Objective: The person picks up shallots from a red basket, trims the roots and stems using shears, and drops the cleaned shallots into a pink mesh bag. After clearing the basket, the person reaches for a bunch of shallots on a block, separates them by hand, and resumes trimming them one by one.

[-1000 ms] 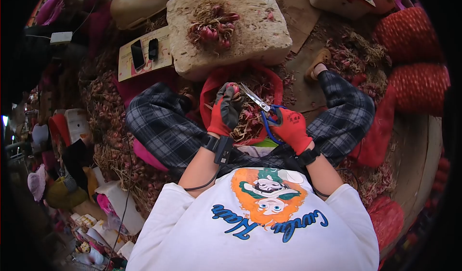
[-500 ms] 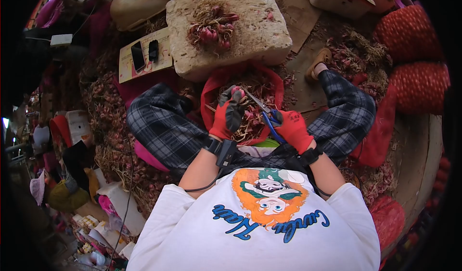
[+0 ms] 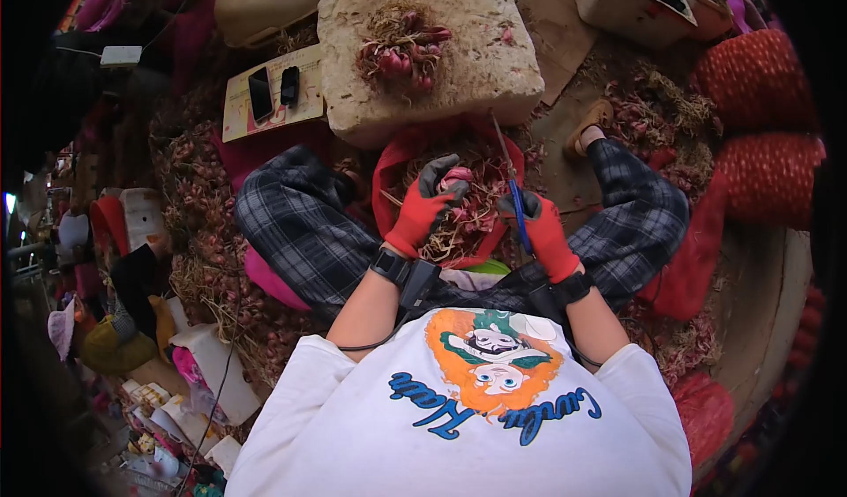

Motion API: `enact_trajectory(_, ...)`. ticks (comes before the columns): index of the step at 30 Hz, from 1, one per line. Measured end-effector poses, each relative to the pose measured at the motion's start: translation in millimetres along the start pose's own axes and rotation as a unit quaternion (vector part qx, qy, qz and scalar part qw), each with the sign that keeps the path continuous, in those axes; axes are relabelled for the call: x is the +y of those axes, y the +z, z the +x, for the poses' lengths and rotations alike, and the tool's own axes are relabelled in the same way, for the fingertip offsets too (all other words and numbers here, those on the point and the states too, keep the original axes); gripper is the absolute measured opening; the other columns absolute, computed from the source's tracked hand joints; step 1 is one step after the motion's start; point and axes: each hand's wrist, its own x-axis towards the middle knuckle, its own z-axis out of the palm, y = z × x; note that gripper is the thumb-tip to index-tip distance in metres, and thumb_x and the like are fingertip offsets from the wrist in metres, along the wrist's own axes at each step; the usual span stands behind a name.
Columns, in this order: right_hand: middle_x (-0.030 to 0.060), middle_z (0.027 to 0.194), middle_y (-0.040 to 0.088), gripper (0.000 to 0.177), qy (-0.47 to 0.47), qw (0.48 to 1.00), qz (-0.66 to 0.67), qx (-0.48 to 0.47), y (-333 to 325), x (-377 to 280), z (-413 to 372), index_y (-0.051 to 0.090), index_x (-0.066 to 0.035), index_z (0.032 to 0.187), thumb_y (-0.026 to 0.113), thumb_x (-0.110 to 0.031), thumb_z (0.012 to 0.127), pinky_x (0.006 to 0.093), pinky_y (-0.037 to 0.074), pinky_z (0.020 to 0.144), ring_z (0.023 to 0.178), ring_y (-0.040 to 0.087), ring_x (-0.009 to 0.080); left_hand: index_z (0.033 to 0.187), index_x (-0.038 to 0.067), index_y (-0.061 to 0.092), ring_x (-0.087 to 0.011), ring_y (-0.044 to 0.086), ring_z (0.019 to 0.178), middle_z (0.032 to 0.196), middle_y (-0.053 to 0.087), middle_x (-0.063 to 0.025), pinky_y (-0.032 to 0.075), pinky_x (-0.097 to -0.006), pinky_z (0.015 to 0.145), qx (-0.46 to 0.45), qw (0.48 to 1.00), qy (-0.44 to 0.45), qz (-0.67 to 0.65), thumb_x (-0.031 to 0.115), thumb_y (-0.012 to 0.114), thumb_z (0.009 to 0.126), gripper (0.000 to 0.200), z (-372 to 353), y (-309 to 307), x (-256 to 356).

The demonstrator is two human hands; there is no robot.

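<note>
My left hand [image 3: 418, 213], in a red glove with a dark grey palm, is closed round a pink shallot [image 3: 456, 177]. A pair of blue-handled scissors [image 3: 518, 204] is in my right hand [image 3: 549, 234], gloved the same way. Its blades point away from me toward the pale foam block and look close together. Both hands are over a red-rimmed container [image 3: 383, 199], which holds shallots and dry stalks and sits between my legs. A bunch of shallots [image 3: 399, 60] with roots and stalks lies on the foam block [image 3: 494, 64].
Left of the block, a phone [image 3: 260, 94] and a small black device [image 3: 289, 86] lie on a board [image 3: 236, 109]. Loose shallots [image 3: 198, 232] cover the floor on the left. Full red mesh sacks [image 3: 759, 73] are stacked at right, and a foam box [image 3: 626, 7] stands behind.
The scissors have moved away from the shallot and swung to point more straight ahead. My left hand has shifted slightly right and turned, still gripping the shallot.
</note>
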Motion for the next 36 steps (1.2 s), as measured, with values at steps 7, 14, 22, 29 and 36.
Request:
enact_trajectory(7,-0.0014,0.086,0.061,0.027,-0.051,0.994,0.092,0.021,11.5,-37.9,9.5,0.061,-0.002,0.105,0.067,-0.011,0.080,0.0189,0.041,0.058,0.070,0.050,0.0024,0.121,0.008,0.051,-0.0046,0.048,0.073,0.096,0.054,0.0010,0.044,-0.0191,0.064,-0.076,0.973,-0.184,-0.119,0.029,0.050,0.094,0.033,-7.3,11.9,14.6)
enact_trajectory(14,0.0009,0.084,0.062,0.022,-0.117,0.990,-0.011,-0.077,10.0,-34.0,12.1,0.061,-0.001,0.098,0.068,-0.011,0.080,0.0236,0.045,0.064,0.074,0.054,0.0061,0.118,0.009,0.051,-0.0048,0.043,0.062,0.081,0.049,0.0045,0.039,-0.0178,0.054,-0.126,0.893,-0.286,-0.325,0.033,0.044,0.097,0.033,-14.4,-11.3,-36.8)
enact_trajectory(22,0.0092,0.084,0.064,0.023,-0.106,0.956,-0.273,-0.018,7.7,-36.1,-3.3,0.061,-0.001,0.098,0.068,-0.013,0.079,0.0276,0.048,0.066,0.072,0.060,0.0188,0.114,0.008,0.052,-0.0085,0.047,0.053,0.074,0.055,-0.0001,0.042,-0.0231,0.051,-0.060,0.956,0.023,0.285,0.021,0.048,0.094,0.024,-19.2,-5.6,-23.8)
enact_trajectory(29,0.0128,0.086,0.060,0.029,-0.196,0.970,-0.137,-0.030,4.8,-24.0,-7.7,0.060,-0.002,0.101,0.071,-0.010,0.075,0.0309,0.049,0.070,0.074,0.059,0.0231,0.096,0.007,0.063,-0.0087,0.055,0.065,0.074,0.060,-0.0007,0.044,-0.0249,0.058,-0.017,0.971,0.004,0.237,0.032,0.049,0.093,0.028,-11.2,-7.4,-37.3)
enact_trajectory(36,0.0105,0.086,0.058,0.032,-0.223,0.965,-0.118,-0.069,29.6,-21.1,7.5,0.057,-0.002,0.099,0.073,-0.008,0.073,0.0295,0.047,0.070,0.077,0.058,0.0189,0.100,0.005,0.059,-0.0223,0.062,0.076,0.081,0.063,-0.0095,0.049,-0.0335,0.066,-0.026,0.982,-0.173,0.070,0.021,0.051,0.087,0.022,-19.9,-10.7,-52.7)
